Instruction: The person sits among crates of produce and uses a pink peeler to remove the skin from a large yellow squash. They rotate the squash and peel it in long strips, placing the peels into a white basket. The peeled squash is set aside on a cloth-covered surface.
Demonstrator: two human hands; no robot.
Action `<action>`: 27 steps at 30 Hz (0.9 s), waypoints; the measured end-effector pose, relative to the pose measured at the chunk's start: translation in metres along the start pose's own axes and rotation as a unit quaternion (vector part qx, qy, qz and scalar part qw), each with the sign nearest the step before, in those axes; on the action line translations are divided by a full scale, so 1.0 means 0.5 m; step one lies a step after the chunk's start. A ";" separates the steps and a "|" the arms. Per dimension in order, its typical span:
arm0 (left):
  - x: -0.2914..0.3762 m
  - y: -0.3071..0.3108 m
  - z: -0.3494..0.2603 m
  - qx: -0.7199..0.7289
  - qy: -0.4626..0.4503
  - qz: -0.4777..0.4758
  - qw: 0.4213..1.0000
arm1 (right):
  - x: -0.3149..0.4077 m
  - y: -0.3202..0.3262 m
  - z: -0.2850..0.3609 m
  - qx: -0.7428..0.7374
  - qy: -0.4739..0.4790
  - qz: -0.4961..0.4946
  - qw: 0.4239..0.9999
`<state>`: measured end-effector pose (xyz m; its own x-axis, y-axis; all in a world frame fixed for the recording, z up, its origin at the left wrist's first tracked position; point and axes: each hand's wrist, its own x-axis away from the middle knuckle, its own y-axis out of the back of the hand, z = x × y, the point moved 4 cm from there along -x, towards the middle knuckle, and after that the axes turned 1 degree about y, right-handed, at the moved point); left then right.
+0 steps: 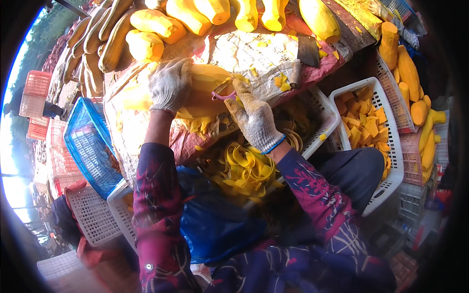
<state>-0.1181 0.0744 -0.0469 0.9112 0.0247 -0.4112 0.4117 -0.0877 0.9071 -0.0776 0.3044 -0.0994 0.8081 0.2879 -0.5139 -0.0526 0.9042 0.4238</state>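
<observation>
A large peeled orange squash [209, 78] lies on its side on the covered worktop. My left hand [171, 86], in a knitted glove, grips it from above near its middle. In my gloved right hand [253, 113] is a peeler [224, 96] with a pink frame, its blade against the squash's right end. Fingers hide part of the peeler's handle. Peel scraps [199, 125] lie along the near side of the squash. Below my right hand, long curled strips of yellow peel [253, 168] fill a crate.
A cleaver [308, 51] with a wooden handle rests at the worktop's right. Peeled squashes [188, 16] line the back, beside unpeeled ones [117, 40]. A white crate [397, 161] of cut chunks stands right of my knee. A blue crate [89, 143] stands left. Another person's gloved hand [408, 36] shows top right.
</observation>
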 end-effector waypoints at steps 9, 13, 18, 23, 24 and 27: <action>-0.032 0.004 -0.011 -0.105 0.044 0.089 0.989 | 0.155 0.006 -0.007 0.002 -0.124 0.018 0.992; -0.038 0.002 -0.009 -0.101 0.078 0.094 0.987 | 0.094 0.003 -0.019 -0.032 -0.095 -0.031 0.994; -0.045 0.010 -0.020 -0.101 0.077 0.115 0.985 | -0.024 -0.014 -0.007 0.043 0.015 0.002 0.999; -0.052 0.016 -0.024 -0.095 0.120 0.140 0.978 | 0.056 -0.010 -0.033 0.094 -0.103 0.121 0.983; -0.053 0.014 -0.025 -0.085 0.130 0.154 0.976 | 0.082 -0.006 -0.031 0.086 -0.108 0.097 0.986; -0.054 0.016 -0.027 -0.093 0.145 0.149 0.974 | 0.105 -0.003 -0.040 -0.050 -0.158 -0.013 0.986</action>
<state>-0.1391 0.0863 -0.0275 0.9453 0.3076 -0.1086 0.0985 0.0480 0.9940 -0.0465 0.3243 -0.1420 0.9514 0.1660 -0.2594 -0.0742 0.9411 0.3300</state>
